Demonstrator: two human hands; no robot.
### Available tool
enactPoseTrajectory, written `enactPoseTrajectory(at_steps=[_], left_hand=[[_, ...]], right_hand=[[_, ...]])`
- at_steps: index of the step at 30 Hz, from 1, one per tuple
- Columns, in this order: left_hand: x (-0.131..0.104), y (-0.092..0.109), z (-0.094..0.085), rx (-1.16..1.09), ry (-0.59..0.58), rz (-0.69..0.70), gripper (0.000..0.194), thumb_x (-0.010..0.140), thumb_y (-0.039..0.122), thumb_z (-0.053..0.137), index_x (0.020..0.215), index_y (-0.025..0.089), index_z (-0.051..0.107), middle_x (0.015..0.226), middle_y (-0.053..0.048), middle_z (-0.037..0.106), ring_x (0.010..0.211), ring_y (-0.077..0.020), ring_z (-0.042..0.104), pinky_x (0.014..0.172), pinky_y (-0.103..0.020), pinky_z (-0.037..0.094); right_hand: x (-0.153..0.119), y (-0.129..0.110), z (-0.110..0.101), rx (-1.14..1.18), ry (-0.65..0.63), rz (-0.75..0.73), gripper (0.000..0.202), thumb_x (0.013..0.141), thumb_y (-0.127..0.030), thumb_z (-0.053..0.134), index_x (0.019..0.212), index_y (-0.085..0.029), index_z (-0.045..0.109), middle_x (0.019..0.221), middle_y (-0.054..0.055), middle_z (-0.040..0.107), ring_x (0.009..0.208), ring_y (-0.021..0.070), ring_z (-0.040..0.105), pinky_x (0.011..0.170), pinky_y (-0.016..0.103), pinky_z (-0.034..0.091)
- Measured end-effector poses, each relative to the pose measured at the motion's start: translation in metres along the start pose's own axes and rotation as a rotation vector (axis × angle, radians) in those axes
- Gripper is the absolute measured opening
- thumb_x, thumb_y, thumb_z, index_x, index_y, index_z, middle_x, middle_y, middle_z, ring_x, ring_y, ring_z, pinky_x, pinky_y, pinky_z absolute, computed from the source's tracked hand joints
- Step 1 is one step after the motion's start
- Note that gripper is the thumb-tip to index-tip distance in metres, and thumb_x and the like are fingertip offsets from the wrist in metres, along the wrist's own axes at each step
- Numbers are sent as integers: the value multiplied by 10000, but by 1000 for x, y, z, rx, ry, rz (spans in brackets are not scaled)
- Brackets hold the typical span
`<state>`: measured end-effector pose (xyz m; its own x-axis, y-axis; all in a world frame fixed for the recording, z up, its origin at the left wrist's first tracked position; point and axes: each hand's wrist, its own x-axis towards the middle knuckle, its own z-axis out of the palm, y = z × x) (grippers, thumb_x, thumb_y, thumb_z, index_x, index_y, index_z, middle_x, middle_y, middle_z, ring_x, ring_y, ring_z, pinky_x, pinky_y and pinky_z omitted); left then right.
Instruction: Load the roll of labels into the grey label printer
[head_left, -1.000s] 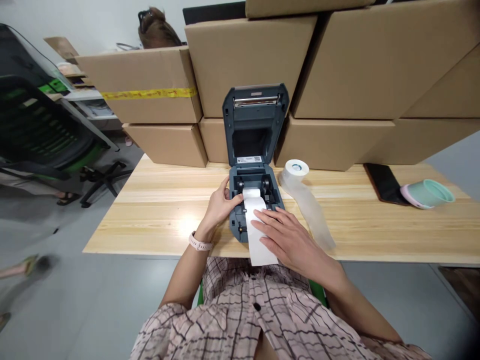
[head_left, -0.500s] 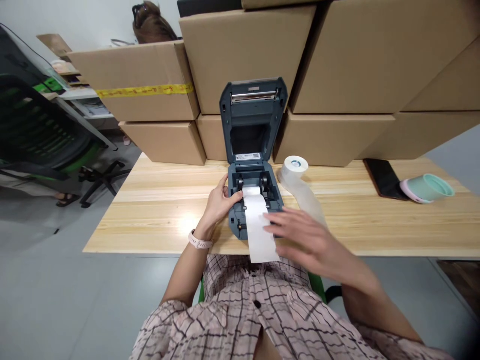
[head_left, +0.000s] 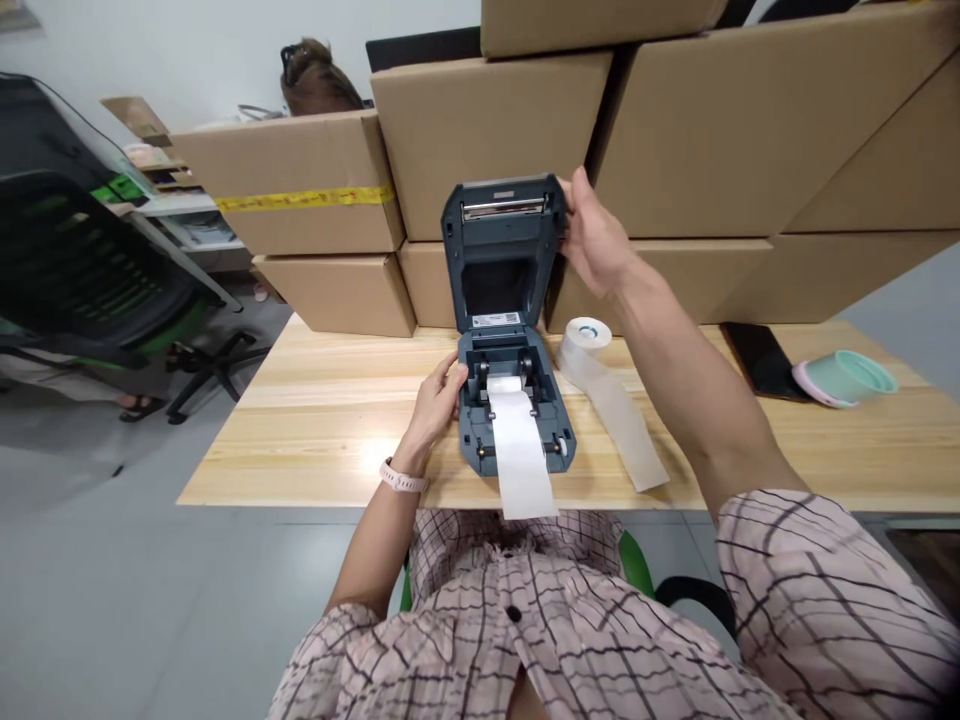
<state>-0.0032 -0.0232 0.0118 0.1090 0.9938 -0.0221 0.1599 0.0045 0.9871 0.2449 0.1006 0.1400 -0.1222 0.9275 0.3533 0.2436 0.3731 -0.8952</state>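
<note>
A dark grey label printer (head_left: 474, 425) stands on the wooden table with its lid (head_left: 501, 240) raised. A white paper strip (head_left: 521, 460) runs from between the roll holders out over the printer's front and past the table edge. My left hand (head_left: 437, 403) grips the left side of the printer's base. My right hand (head_left: 595, 235) has hold of the raised lid at its upper right edge; its fingertips are partly hidden behind the lid. A second label roll (head_left: 589, 334) stands right of the printer, its loose strip (head_left: 626, 430) trailing toward the front edge.
Cardboard boxes (head_left: 495, 120) are stacked behind the table (head_left: 255, 440). On the right are a black phone (head_left: 765, 360) and a mint-green cup (head_left: 855, 375) lying tilted. Another person's hair (head_left: 319, 80) shows behind the boxes. A black chair (head_left: 82, 270) is at left.
My right hand has moved from the paper strip at the front up to the lid and taken hold of it. The lid looks slightly lower. My left thumb has shifted to the printer's side.
</note>
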Motion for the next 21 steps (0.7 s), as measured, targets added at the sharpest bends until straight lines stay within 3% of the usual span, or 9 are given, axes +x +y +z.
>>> enactPoseTrajectory(at_steps=[2,5,8,10,13,16,19,21], left_hand=[[3,0,-2,-8,46,-12,697,935,619,568,1435,133,578,613,30,513,517,-116,449,507,-255,358],[5,2,-6,-53,190,22,664,940,619,543,1392,137,600,693,-7,576,574,-128,521,521,-250,403],[-6,8,-7,-105,336,158,570,953,581,539,1369,197,605,1062,-117,693,946,-204,669,701,-284,525],[-23,12,-2,-144,329,234,555,971,562,532,1437,260,542,1408,-135,600,1316,-258,570,975,-352,525],[-54,16,13,-170,185,219,726,940,592,587,1577,354,332,1685,-73,315,1564,-296,298,1228,-439,344],[-75,14,29,-151,108,103,965,862,586,704,1631,343,173,1737,-72,169,1608,-338,151,1281,-470,263],[-81,11,39,-191,69,10,1037,859,530,725,1647,287,97,1732,-112,177,1595,-350,200,1272,-462,304],[-82,10,41,-213,58,-2,1014,878,496,708,1648,271,87,1726,-120,198,1581,-344,245,1264,-452,326]], right_hand=[[-9,-5,6,16,11,-41,778,1034,-640,2,1485,-192,449,1433,52,639,1327,189,600,1059,332,507],[-55,-12,7,10,75,-131,750,1024,-710,83,1408,-254,537,1383,38,667,1311,235,617,1086,459,517],[-123,-18,9,-44,50,-174,697,1035,-689,135,1269,-279,648,1322,44,690,1300,258,617,1128,513,478],[-167,-19,15,-144,-13,-202,520,1053,-617,304,1216,-295,678,1332,47,683,1314,262,599,1168,535,433],[-214,-10,31,-290,-87,-209,284,1040,-437,486,1211,-309,674,1417,53,631,1407,272,514,1211,585,361],[-235,9,49,-247,-11,-113,326,1023,-389,504,1332,-322,585,1595,62,463,1526,272,362,1241,603,313],[-240,28,61,-104,109,16,624,982,-445,548,1550,-329,317,1708,89,250,1573,273,272,1253,586,304],[-241,36,66,-20,108,95,759,971,-469,545,1611,-321,165,1724,101,198,1585,267,244,1255,567,314]])
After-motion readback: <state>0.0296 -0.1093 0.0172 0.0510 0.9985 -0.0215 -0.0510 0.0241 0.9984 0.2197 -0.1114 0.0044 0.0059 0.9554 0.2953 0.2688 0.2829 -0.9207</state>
